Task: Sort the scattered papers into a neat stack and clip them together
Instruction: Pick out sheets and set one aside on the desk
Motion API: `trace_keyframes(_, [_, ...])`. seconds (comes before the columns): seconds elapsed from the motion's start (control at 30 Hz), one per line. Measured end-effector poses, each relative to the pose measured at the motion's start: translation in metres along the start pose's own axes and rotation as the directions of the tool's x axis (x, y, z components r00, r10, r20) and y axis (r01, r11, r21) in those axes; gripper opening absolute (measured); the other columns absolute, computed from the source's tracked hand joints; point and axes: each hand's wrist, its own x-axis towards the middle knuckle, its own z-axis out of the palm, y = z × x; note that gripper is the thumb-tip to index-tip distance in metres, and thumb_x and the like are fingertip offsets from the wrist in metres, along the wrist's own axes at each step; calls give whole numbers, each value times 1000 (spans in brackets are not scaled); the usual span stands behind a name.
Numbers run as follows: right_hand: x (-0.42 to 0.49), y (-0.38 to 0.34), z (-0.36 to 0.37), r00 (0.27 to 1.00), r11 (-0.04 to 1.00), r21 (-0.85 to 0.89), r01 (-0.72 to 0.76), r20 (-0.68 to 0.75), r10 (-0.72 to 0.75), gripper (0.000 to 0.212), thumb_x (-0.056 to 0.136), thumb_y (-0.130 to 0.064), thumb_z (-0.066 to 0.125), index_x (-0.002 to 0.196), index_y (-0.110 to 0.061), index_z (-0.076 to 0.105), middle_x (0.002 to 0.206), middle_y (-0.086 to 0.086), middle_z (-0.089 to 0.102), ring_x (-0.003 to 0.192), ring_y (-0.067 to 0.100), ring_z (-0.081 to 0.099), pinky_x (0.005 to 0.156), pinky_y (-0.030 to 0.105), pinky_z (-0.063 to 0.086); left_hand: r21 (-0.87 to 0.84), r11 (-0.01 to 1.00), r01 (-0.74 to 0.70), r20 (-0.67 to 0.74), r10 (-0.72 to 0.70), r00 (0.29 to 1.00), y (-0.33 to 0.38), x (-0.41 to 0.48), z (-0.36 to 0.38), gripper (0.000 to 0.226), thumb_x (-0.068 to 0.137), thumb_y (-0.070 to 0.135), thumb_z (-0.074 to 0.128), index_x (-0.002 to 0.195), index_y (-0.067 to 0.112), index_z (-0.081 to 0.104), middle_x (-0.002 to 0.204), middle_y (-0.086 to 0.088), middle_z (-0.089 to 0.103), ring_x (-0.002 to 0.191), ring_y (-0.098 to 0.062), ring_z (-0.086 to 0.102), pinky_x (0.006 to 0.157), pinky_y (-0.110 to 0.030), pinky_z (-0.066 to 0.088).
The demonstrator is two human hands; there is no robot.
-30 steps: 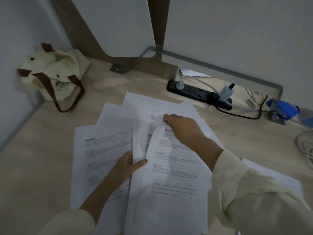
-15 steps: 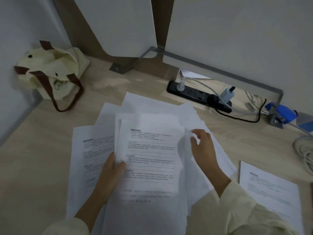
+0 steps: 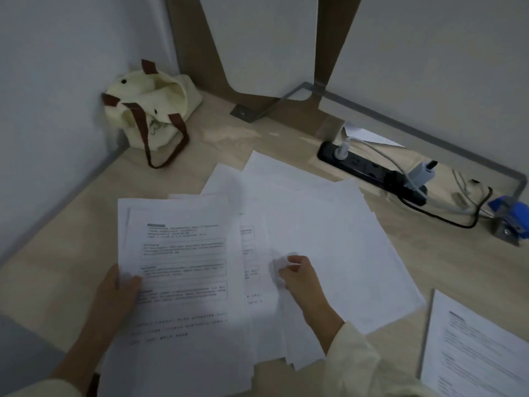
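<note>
Several white printed sheets lie fanned and overlapping on the wooden desk [image 3: 71, 247]. The topmost printed sheet [image 3: 183, 270] rests at the left of the pile, and my left hand [image 3: 117, 293] holds its left edge with the thumb on top. My right hand [image 3: 297, 276] pinches the edge of a blank-looking sheet [image 3: 329, 247] in the middle of the pile. A separate printed page [image 3: 475, 348] lies alone at the lower right. A blue clip [image 3: 509, 216] sits at the far right by the metal rail.
A cream tote bag [image 3: 148, 110] with brown straps slumps in the back left corner. A black power strip [image 3: 369, 170] with plugs and cables runs along the back. A grey metal bracket [image 3: 400, 124] borders the wall panels behind it.
My left hand has carried the printed sheet leftward and laid it over the left side of the pile. My right hand dropped lower and took hold of a sheet's edge in the middle.
</note>
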Motion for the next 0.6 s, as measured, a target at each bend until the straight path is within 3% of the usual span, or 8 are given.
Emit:
trace_keyframes(0.07, [-2, -2, 11, 999, 999, -39, -4, 35, 6, 33, 88, -9, 50, 121, -7, 47, 96, 5, 55, 81, 16, 54, 70, 25, 43, -10, 1000, 9, -5, -9, 1000, -5, -4, -1, 32, 91, 6, 47, 122, -5, 47, 121, -22, 54, 103, -28, 50, 87, -42, 37])
trace_keyframes(0.17, [-7, -1, 21, 998, 991, -122, 57, 25, -55, 27, 87, -7, 50, 114, -10, 51, 106, 8, 57, 88, 17, 52, 76, 24, 42, -28, 1000, 5, 1, -5, 1000, -8, -8, 3, 36, 92, 5, 46, 127, -3, 45, 128, -22, 52, 112, -33, 50, 88, -39, 35])
trace_keyframes(0.23, [-11, 1, 25, 993, 983, -141, 117, 6, -118, 10, 86, -8, 51, 87, -17, 51, 85, 1, 56, 72, 11, 50, 66, 18, 41, -48, 999, 9, 13, -8, 1000, -7, -10, 6, 37, 92, 4, 45, 128, -2, 45, 129, -21, 52, 112, -32, 50, 88, -39, 36])
trace_keyframes(0.3, [-13, 6, 24, 979, 965, -170, 198, -20, -204, 26, 88, -9, 51, 68, -21, 40, 65, -5, 45, 57, 7, 40, 53, 15, 35, -78, 997, 9, 32, -6, 999, -5, -12, 10, 36, 91, 4, 45, 128, 0, 46, 125, -16, 53, 109, -30, 50, 88, -38, 36])
trace_keyframes(0.43, [-15, 13, 1, 938, 939, -212, 270, -162, -306, 13, 93, -13, 48, 81, -14, 45, 64, -5, 50, 57, 13, 47, 57, 26, 40, -137, 991, 0, 80, 11, 997, -1, -19, 13, 29, 91, 3, 44, 119, 8, 50, 111, -6, 52, 99, -22, 48, 85, -36, 35])
trace_keyframes(0.6, [-10, 27, -63, 862, 970, -85, 226, -446, -240, 10, 94, -11, 44, 94, -16, 53, 85, 7, 59, 83, 24, 53, 75, 29, 36, -162, 986, -49, 102, 66, 993, 4, -23, 12, 36, 89, -3, 44, 122, 9, 50, 111, -4, 53, 104, -22, 48, 87, -35, 36])
